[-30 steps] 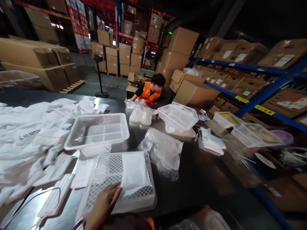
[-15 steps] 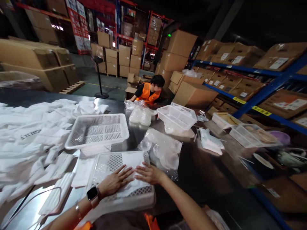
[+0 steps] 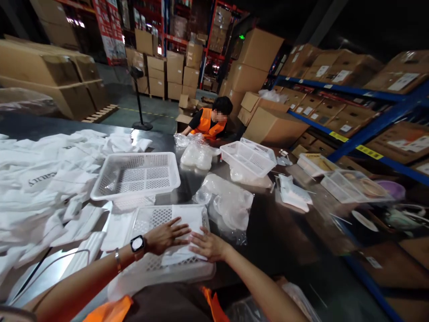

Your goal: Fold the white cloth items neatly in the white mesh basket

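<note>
My left hand (image 3: 166,235) and my right hand (image 3: 208,244) both press flat, fingers spread, on a folded white cloth (image 3: 187,221) lying in the near white mesh basket (image 3: 147,219). A smartwatch sits on my left wrist. The basket rests on the dark table (image 3: 284,241) right in front of me. A second, empty white mesh basket (image 3: 136,175) stands just behind it.
A heap of white cloth bags (image 3: 43,179) covers the table's left. Clear plastic bags (image 3: 228,203) lie right of the baskets. More baskets (image 3: 248,158) and trays stand farther back. A person in an orange vest (image 3: 209,123) works at the far end. Cardboard boxes and blue racks surround.
My right hand came in and joined the left on the cloth. Both hands now press it lower in the basket, and the view shifted slightly down.
</note>
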`<action>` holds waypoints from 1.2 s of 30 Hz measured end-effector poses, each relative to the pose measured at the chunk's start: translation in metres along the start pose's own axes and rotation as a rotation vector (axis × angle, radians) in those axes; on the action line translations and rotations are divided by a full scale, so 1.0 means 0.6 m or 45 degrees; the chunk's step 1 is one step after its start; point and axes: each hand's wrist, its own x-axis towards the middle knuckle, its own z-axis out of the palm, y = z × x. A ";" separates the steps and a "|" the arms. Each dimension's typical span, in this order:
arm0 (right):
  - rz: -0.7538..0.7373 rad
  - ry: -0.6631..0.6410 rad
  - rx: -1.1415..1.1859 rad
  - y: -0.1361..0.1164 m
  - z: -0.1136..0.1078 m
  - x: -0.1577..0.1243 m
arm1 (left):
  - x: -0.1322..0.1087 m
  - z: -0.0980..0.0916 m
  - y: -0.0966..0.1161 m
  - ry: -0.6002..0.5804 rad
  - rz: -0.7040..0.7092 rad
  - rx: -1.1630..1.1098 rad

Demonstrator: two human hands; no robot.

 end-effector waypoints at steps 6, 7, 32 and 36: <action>0.107 0.284 -0.207 -0.032 0.002 -0.025 | 0.003 0.020 -0.014 -0.172 -0.109 -0.163; 0.105 0.307 -0.227 -0.035 0.001 -0.028 | 0.002 0.025 -0.015 -0.171 -0.130 -0.182; 0.262 0.162 0.301 0.010 -0.037 0.002 | -0.030 -0.006 0.035 0.263 -0.158 -0.407; 0.624 0.174 0.827 0.020 -0.082 0.027 | -0.044 -0.064 0.054 0.372 -0.443 -0.809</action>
